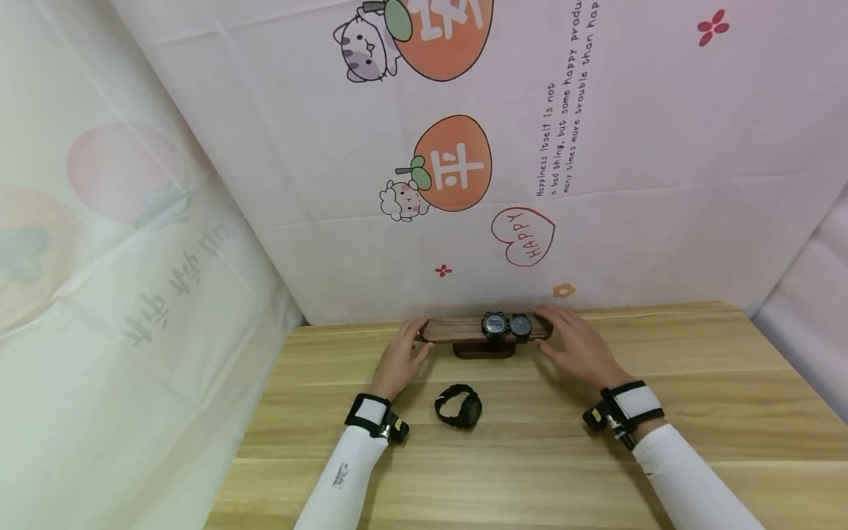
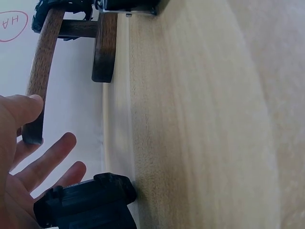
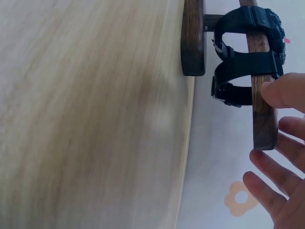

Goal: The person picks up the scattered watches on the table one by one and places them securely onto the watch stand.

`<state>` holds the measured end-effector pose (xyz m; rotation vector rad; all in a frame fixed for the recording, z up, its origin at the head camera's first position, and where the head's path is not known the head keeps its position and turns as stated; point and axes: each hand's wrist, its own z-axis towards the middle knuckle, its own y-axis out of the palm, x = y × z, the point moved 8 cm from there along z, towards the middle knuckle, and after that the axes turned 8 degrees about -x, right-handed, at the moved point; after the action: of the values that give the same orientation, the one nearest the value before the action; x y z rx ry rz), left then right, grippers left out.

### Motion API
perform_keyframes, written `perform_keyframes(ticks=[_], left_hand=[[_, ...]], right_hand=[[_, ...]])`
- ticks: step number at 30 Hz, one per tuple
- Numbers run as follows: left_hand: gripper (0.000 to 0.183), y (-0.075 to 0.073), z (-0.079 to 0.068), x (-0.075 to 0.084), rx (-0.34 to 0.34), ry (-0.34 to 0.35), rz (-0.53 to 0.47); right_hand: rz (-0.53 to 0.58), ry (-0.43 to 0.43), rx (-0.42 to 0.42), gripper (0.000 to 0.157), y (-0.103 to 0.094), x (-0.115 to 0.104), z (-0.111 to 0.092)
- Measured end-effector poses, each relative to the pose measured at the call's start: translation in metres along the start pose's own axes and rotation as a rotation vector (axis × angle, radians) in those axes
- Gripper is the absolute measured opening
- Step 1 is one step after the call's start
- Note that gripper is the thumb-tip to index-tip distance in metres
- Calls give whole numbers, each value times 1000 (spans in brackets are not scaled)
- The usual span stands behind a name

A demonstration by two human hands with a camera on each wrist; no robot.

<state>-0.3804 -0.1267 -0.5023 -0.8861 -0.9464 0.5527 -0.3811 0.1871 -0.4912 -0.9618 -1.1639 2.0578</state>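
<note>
A dark wooden watch stand stands at the table's back edge, its long bar raised over a short base. My left hand pinches the bar's left end, thumb on the near side and index finger behind, the other fingers spread. At the opposite end my right hand grips the bar likewise, its thumb just beside a strap. Two black watches, one nearer the middle and another to its right, are looped side by side round the bar's right half. Another black watch lies on its side between my forearms.
The wood-grain table ends at the back against a white printed cloth. More cloth hangs along the left side. Each wrist carries a strapped black camera, the left one close to the loose watch.
</note>
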Motion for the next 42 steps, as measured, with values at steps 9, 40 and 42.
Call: perform_keyframes(ticks=[9,40,42], left_hand=[[58,-9,-5,6,93,59,83],[40,-21,-52,92,-74,442,31],[42,-15,-54,93,-112,436,18]], right_hand=[[-14,-5,31,65,-3,-3,-2],[-23,6,19,64,-2,-3,-2],[-22,9,19,64,-3,-3,-2]])
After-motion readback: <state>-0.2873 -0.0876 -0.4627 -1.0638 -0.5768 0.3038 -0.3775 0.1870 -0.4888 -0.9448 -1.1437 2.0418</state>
